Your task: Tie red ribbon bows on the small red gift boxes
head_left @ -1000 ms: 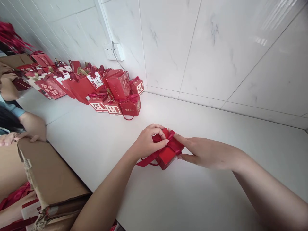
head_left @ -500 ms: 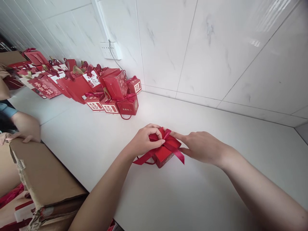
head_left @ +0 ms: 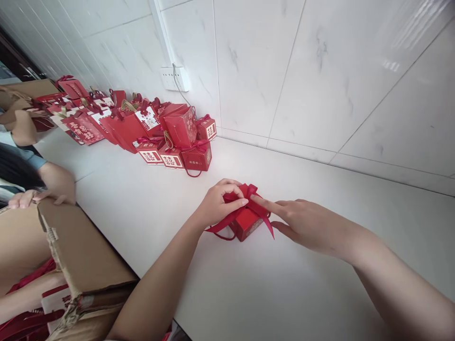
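Note:
A small red gift box point(head_left: 245, 224) sits on the white table in front of me, with a dark red ribbon point(head_left: 267, 222) tied across its top. My left hand point(head_left: 221, 204) is at the box's left side, thumb and forefinger pinching the ribbon near the knot. From the right, my right hand point(head_left: 295, 219) reaches in with its forefinger stretched onto the ribbon at the top of the box; its other fingers are apart and hold nothing. A red cord handle point(head_left: 224, 237) sticks out low on the left of the box.
Finished-looking red boxes point(head_left: 177, 128) and red gift bags point(head_left: 121, 128) stand along the tiled wall at the back left. An open cardboard carton point(head_left: 88, 246) with red items is at the left edge, a co-worker's hand point(head_left: 39, 196) on its rim. A wall socket point(head_left: 174, 79) has a cable.
My right forefinger has moved from the far edge of the box onto the ribbon near the knot. The right ribbon tail hangs closer to the box. The view has shifted slightly left.

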`<state>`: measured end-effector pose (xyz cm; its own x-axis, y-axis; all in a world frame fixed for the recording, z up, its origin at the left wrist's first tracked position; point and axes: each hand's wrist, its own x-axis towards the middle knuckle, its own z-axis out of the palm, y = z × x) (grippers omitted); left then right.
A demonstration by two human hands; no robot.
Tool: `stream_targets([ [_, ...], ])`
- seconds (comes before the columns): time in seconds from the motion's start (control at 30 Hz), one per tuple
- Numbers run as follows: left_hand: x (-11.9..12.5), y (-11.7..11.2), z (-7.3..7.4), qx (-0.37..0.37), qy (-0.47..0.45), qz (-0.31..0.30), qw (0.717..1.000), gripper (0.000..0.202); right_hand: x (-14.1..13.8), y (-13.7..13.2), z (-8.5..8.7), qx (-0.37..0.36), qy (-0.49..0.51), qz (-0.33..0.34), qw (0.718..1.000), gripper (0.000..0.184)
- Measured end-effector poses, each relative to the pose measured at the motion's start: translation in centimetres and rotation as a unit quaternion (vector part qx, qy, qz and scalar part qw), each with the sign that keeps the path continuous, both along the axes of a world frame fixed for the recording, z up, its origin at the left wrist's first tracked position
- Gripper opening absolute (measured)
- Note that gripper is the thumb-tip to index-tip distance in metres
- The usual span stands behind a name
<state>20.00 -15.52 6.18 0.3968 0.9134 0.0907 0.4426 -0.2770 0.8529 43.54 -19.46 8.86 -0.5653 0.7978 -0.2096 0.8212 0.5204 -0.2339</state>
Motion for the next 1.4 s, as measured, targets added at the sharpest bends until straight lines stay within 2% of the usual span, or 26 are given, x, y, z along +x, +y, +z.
stream_targets([
  [0.1, 0.0, 0.2, -0.1, -0.022, 0.003, 0.012, 1.000, 0.016, -0.5, 0.0, 0.0, 0.000, -0.024, -0.007, 1.000, 0.064],
  [0.3, 0.2, -0.1, 0.1, -0.024, 0.014, -0.003, 1.000, 0.013, -0.9, 0.9, -0.2, 0.029, -0.035, -0.016, 0.999, 0.060],
  [0.43, 0.4, -0.1, 0.1, -0.044, 0.024, 0.003, 0.999, 0.013, -1.3, 0.6, 0.1, 0.072, -0.101, -0.029, 0.992, 0.074],
  [0.7, 0.7, 0.1, 0.1, -0.032, 0.047, -0.015, 0.998, 0.012, -3.5, -0.9, 0.9, 0.023, -0.194, -0.065, 0.979, 0.094],
  [0.73, 0.7, 0.1, 0.2, -0.034, 0.048, -0.021, 0.998, 0.012, -3.2, -0.8, 1.2, 0.019, -0.189, -0.064, 0.980, 0.091],
  [0.8, 0.7, 0.1, 0.3, -0.042, 0.044, -0.053, 0.997, 0.011, -1.7, -0.7, 2.2, 0.002, -0.135, -0.051, 0.990, 0.074],
  [0.87, 0.7, 0.1, 0.5, -0.041, 0.035, -0.108, 0.993, 0.009, 0.6, -0.4, 3.5, -0.030, -0.002, -0.021, 0.999, 0.042],
  [0.9, 0.8, 0.0, 0.6, -0.039, 0.029, -0.134, 0.990, 0.008, 1.7, -0.1, 4.1, -0.050, 0.076, -0.010, 0.996, 0.032],
  [1.0, 0.9, -0.4, 0.9, -0.052, 0.003, -0.173, 0.983, 0.016, 4.1, 1.2, 5.0, -0.145, 0.264, -0.027, 0.953, 0.021],
  [1.07, 1.0, -0.6, 1.1, -0.067, -0.005, -0.175, 0.982, 0.027, 4.3, 2.4, 4.4, -0.203, 0.342, -0.053, 0.916, 0.024],
  [1.2, 1.2, -0.9, 1.2, -0.077, -0.010, -0.170, 0.982, 0.029, 2.9, 3.7, 1.9, -0.335, 0.380, -0.081, 0.859, 0.037],
  [1.4, 2.1, -1.2, 0.6, -0.047, 0.000, -0.171, 0.984, 0.023, 2.7, 2.8, -0.2, -0.426, 0.401, -0.069, 0.808, 0.035],
])
